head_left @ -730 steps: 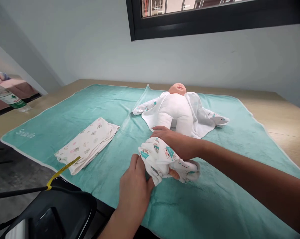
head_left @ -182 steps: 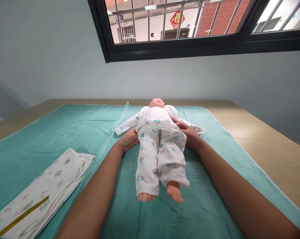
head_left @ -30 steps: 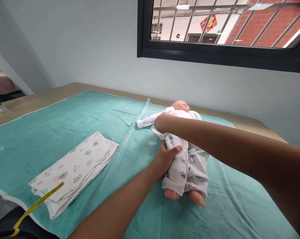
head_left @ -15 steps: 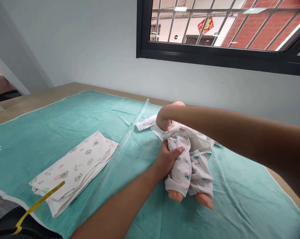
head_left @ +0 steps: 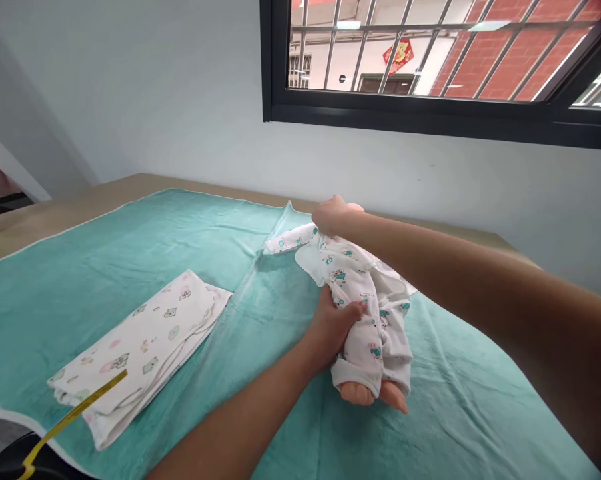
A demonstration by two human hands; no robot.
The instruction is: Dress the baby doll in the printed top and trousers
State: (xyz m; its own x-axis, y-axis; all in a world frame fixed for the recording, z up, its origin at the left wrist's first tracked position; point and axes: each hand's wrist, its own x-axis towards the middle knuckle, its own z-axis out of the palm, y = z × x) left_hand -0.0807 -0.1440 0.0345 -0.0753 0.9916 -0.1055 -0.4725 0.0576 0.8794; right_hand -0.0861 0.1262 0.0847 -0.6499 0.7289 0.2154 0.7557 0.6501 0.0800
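A baby doll lies on its back on the teal blanket, its bare feet toward me. It wears a white printed baby outfit, with one sleeve stretched out flat to the left. My left hand is wrapped round the doll's clothed leg, thumb on top. Up at the doll's shoulder, my right hand is closed on the upper part of the outfit, its fingertips partly hidden. My right hand and forearm cover most of the doll's head and its far side.
A folded white printed cloth lies to the left on the teal blanket. A yellow strip sticks up at the lower left. Behind the table stand a wall and a barred window.
My right hand has moved up from the doll's waist to its shoulder, and the outfit's front lies higher and flatter. The doll's feet are closer together. My left hand stays on the leg.
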